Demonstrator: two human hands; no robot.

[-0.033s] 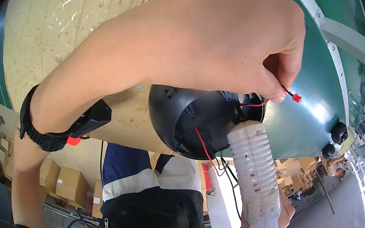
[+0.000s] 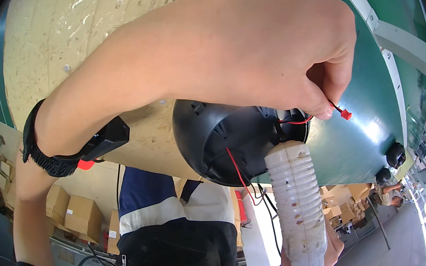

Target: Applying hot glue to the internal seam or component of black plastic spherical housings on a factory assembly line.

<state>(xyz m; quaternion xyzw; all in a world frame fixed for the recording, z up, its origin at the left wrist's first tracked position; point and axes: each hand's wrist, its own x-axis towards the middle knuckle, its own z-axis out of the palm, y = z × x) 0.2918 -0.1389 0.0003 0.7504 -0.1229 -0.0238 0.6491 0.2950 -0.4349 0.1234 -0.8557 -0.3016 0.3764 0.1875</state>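
Note:
Stretched across the bench, my left hand pinches a red-and-black wire between thumb and finger. A small red plug at the wire's end sticks out past the fingertips. Beneath that wrist a rounded black plastic shell lies with its hollow side visible. A red wire hangs over its near edge. My right hand is closed round a white, ribbed, brown-stained hand tool, whose upper end reaches the shell's right side. The tool hides most of those fingers, and its tip cannot be made out.
A worn tan board covers the left of the green bench. Two small dark round pieces sit at the bench's right end. Cardboard boxes stand below. Dark cables hang near the tool. Another person is farther right.

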